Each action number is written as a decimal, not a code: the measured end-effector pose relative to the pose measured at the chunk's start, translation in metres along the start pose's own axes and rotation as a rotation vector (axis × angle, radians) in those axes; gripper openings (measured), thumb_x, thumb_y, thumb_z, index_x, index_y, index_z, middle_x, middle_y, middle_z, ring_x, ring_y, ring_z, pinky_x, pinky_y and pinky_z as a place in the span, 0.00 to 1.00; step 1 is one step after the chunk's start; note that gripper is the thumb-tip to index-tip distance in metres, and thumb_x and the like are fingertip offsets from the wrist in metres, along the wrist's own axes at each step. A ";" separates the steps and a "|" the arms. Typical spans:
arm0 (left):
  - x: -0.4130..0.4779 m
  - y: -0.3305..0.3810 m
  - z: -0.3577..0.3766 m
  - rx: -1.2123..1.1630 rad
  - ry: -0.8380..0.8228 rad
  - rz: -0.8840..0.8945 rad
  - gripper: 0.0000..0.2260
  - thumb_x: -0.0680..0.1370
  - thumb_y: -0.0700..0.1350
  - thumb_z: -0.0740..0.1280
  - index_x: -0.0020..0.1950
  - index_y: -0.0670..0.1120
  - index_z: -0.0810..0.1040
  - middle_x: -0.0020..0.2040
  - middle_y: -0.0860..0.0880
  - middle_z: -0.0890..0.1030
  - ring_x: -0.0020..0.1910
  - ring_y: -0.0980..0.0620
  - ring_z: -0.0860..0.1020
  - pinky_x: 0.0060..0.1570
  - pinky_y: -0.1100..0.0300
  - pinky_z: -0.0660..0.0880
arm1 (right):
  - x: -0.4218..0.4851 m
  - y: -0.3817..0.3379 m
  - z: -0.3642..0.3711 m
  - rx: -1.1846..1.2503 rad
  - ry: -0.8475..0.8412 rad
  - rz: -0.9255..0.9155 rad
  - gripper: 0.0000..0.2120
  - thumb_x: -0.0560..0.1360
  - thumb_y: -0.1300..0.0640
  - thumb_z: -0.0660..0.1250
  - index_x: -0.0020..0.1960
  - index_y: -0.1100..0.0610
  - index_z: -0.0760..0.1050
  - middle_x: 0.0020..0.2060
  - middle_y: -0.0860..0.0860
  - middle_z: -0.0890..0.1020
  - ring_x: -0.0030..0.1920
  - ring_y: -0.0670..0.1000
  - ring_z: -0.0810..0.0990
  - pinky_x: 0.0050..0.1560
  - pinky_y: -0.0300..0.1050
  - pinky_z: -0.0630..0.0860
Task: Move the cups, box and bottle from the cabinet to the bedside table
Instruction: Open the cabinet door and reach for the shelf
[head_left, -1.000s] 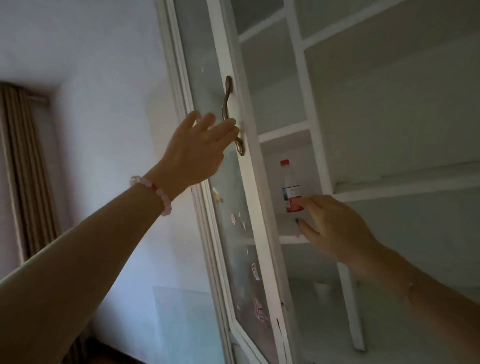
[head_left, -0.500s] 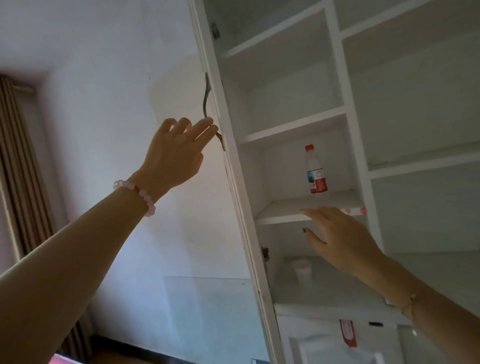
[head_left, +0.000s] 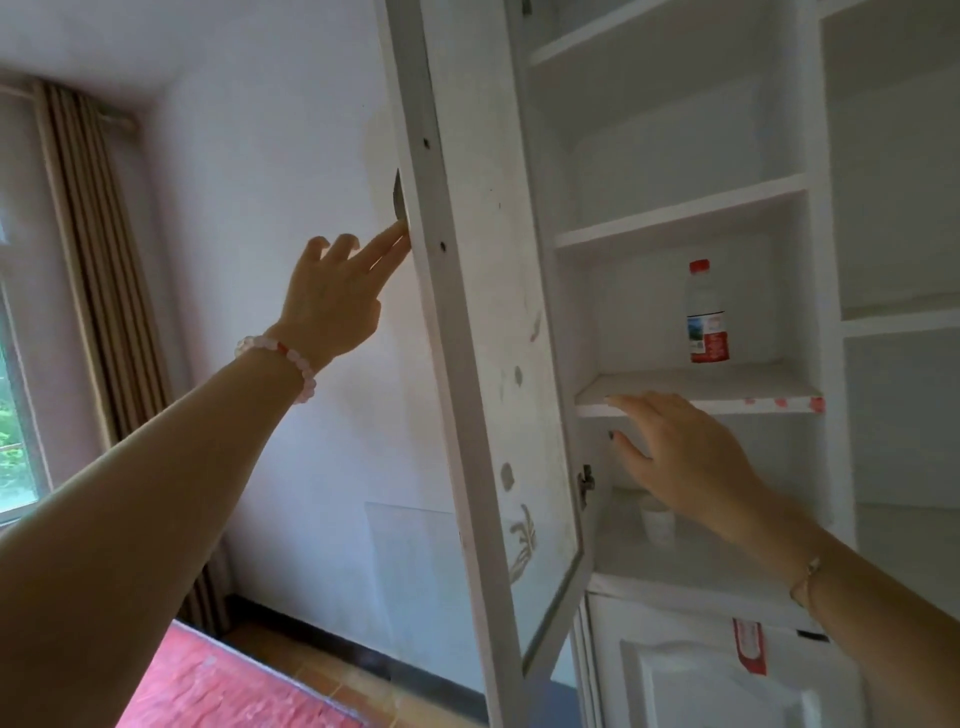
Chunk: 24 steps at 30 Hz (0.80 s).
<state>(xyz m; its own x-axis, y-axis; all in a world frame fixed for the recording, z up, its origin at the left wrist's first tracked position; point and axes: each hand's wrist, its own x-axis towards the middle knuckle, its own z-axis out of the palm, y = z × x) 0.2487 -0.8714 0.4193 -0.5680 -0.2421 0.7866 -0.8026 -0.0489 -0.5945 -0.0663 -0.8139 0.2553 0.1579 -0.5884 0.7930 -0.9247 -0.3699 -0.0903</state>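
The left hand (head_left: 332, 306), fingers straight, is touching the door (head_left: 483, 364) edge. The right hand (head_left: 685, 457), fingers spread and empty, is hovering at 7 o'clock of the bottle (head_left: 706, 317), possibly brushing the shelf (head_left: 727, 387).

A beige pleated curtain (head_left: 98, 291) hangs down the left side, just beside a window (head_left: 18, 426) with green leaves showing through the glass. The pale wall (head_left: 270, 156) runs back from it under a white ceiling (head_left: 130, 36). Low on the wall sits a faint rectangular sheet (head_left: 410, 561) (translucent, material unclear). A dark baseboard (head_left: 332, 642) meets a wooden floor (head_left: 337, 675), and a red patterned cloth (head_left: 218, 686) fills the bottom corner.
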 end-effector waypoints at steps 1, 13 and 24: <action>0.003 0.001 0.000 -0.001 0.007 0.009 0.29 0.71 0.34 0.64 0.72 0.42 0.64 0.72 0.45 0.68 0.53 0.36 0.76 0.50 0.43 0.71 | 0.001 -0.001 0.001 -0.002 0.002 0.001 0.19 0.77 0.51 0.60 0.67 0.55 0.69 0.60 0.52 0.77 0.58 0.52 0.75 0.55 0.45 0.71; -0.057 0.095 -0.057 -0.286 0.192 -0.103 0.19 0.75 0.42 0.60 0.67 0.42 0.72 0.62 0.43 0.78 0.61 0.42 0.75 0.63 0.44 0.67 | -0.014 0.008 -0.006 0.001 0.049 -0.004 0.20 0.76 0.54 0.63 0.66 0.57 0.70 0.59 0.54 0.78 0.58 0.55 0.76 0.54 0.47 0.72; -0.079 0.266 -0.054 -0.543 -0.014 -0.089 0.19 0.73 0.43 0.67 0.63 0.44 0.76 0.55 0.47 0.82 0.54 0.46 0.79 0.60 0.46 0.70 | -0.067 0.061 -0.007 -0.014 -0.018 0.110 0.21 0.77 0.54 0.61 0.68 0.57 0.67 0.62 0.54 0.76 0.62 0.54 0.72 0.58 0.46 0.69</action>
<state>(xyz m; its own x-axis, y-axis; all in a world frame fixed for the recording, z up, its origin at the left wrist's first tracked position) 0.0705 -0.8132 0.2086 -0.4943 -0.2734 0.8252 -0.8281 0.4367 -0.3514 -0.1361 -0.7916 0.2007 0.0615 -0.6376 0.7679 -0.9414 -0.2926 -0.1675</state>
